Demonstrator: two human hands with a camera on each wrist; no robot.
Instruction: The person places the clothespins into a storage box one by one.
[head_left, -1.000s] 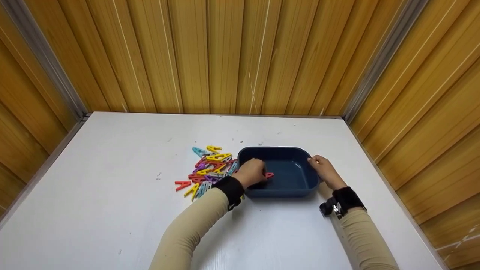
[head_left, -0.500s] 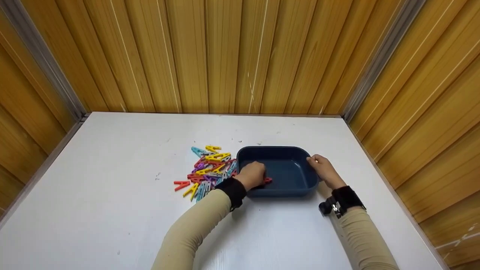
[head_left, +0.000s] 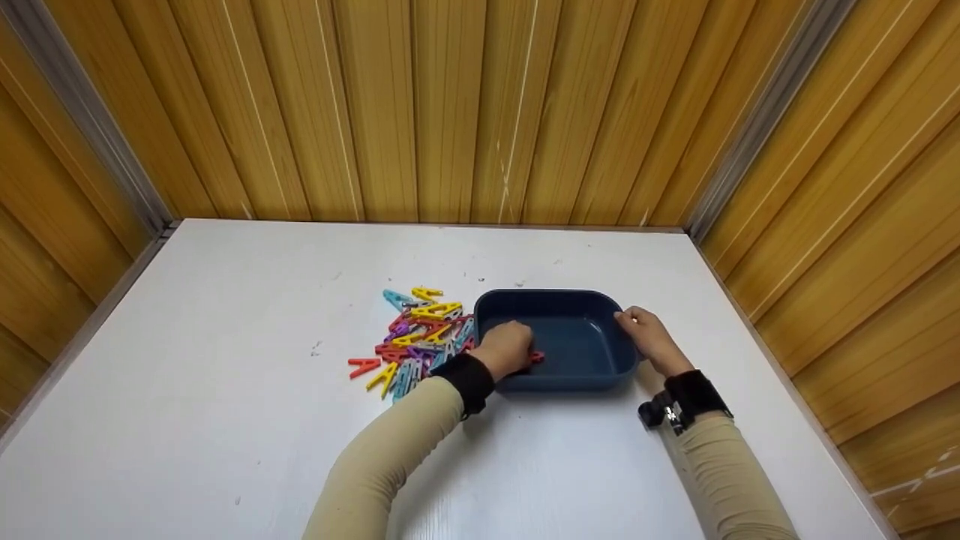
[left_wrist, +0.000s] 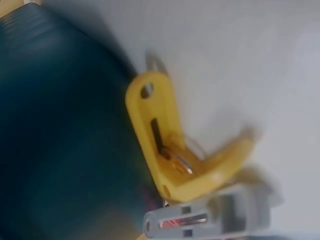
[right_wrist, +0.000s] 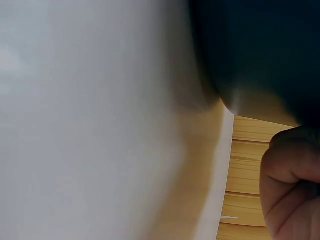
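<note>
Left hand: The left hand (head_left: pixel 507 349) is placed inside the blue basin (head_left: pixel 577 349), near its left wall, with the back turned up and the fingers bent. A red clothespin (head_left: pixel 537 357) is seen sticking out beyond the knuckles; because the fingertips are covered by the hand itself, it can only be said that the pin seems to be pinched there.
Right hand: The rim at the right end of the basin is gripped by the right hand (head_left: pixel 649 341), with thumb and fingers closed on it.
Basin: It is stood upright on the white table (head_left: pixel 225 337), to the right of the pile, and its floor is largely bare.
Pile: Many clothespins (head_left: pixel 431 330) in red, yellow, purple, light blue and grey are heaped just beside the left wall of the basin.
Edge of pile: One red pin (head_left: pixel 364 367) and one yellow pin (head_left: pixel 384 379) are found at the near left side.
Close view: By the left wrist camera, a yellow clip (left_wrist: pixel 155 115) is shown beside the basin wall, and a grey clip (left_wrist: pixel 200 212) is seen next to it.
Arms: Beige sleeves (head_left: pixel 397 435) are worn, with a black strap (head_left: pixel 466 381) on each wrist.
Surroundings: The table is enclosed by wood-patterned panels (head_left: pixel 450 112).
</note>
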